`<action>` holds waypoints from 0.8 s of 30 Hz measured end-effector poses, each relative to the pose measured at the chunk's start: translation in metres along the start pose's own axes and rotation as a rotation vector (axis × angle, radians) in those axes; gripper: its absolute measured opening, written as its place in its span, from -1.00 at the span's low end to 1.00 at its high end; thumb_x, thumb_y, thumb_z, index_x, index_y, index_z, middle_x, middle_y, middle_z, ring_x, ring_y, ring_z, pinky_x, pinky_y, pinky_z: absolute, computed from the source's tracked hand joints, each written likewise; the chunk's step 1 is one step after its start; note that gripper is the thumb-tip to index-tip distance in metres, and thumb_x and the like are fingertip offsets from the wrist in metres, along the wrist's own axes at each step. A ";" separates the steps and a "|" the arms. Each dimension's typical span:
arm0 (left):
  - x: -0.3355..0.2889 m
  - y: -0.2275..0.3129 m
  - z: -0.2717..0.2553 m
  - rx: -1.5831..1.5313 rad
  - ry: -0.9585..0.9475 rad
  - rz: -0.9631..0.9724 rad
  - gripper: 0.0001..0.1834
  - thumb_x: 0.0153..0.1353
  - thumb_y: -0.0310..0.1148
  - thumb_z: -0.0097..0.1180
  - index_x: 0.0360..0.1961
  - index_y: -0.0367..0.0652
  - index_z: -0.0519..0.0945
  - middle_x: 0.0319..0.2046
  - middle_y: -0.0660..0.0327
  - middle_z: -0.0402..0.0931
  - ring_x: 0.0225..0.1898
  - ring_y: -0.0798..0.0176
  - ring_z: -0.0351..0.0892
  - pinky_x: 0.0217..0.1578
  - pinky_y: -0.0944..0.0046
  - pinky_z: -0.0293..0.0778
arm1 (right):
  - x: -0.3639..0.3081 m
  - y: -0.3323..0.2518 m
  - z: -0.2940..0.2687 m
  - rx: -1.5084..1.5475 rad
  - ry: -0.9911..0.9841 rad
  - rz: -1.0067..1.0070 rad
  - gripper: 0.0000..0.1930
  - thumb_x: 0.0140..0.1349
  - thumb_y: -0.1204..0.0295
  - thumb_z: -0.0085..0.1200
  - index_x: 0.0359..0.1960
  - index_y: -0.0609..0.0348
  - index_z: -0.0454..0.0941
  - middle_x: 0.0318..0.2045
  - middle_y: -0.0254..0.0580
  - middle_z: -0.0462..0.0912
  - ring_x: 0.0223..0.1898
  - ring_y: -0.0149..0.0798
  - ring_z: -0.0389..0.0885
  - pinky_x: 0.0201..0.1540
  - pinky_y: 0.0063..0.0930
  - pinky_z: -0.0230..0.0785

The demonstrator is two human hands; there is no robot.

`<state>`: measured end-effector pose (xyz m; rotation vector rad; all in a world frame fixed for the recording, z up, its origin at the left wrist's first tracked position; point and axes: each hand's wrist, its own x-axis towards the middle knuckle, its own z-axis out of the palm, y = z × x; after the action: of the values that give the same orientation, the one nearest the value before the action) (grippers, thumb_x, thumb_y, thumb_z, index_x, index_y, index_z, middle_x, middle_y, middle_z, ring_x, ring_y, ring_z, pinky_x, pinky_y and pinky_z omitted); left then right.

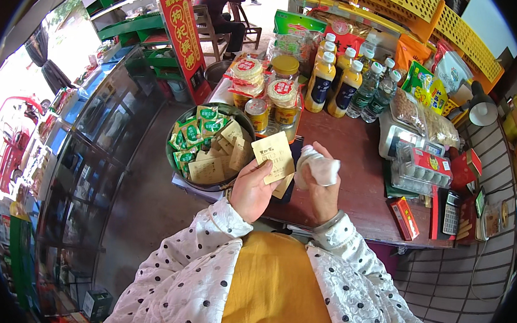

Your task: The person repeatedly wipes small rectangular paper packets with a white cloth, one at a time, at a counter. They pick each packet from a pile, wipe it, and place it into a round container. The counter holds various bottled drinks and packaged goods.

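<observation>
My left hand [250, 192] pinches a small tan paper packet [275, 154] between thumb and fingers, its printed face turned up toward me. My right hand [325, 198], just beside it, is closed around a crumpled white cloth or tissue [322, 168]. Packet and cloth are slightly apart. Beneath the packet, part of another tan packet [283, 186] shows against something dark blue. Left of my hands stands a round dark basin [248, 123] filled with tan packets [207, 171] and green-and-white packets [192, 134].
Cans [257, 114] and wrapped round tubs stand behind the basin. Juice bottles [321, 84] and water bottles [380, 98] line the red-brown table [351, 138]. At right are an egg carton [419, 168], a red box [404, 218] and a calculator [451, 213]. A person [217, 9] sits far off.
</observation>
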<state>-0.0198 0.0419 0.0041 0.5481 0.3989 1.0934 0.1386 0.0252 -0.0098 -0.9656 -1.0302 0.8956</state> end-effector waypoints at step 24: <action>0.014 0.023 -0.013 0.785 -0.295 0.391 -0.50 0.12 -0.61 0.18 0.13 -0.23 0.43 0.20 0.10 0.32 0.22 0.26 0.30 0.17 0.25 0.26 | -0.006 -0.032 -0.001 0.601 -0.117 0.591 -0.49 0.05 0.63 0.14 0.09 0.37 0.33 -0.12 -0.04 0.57 -0.37 -0.21 0.66 -0.47 -0.45 0.56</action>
<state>-0.0381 0.0662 0.0071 1.5133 0.4675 1.1842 0.1424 0.0089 0.0186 -0.7044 -0.5011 1.6528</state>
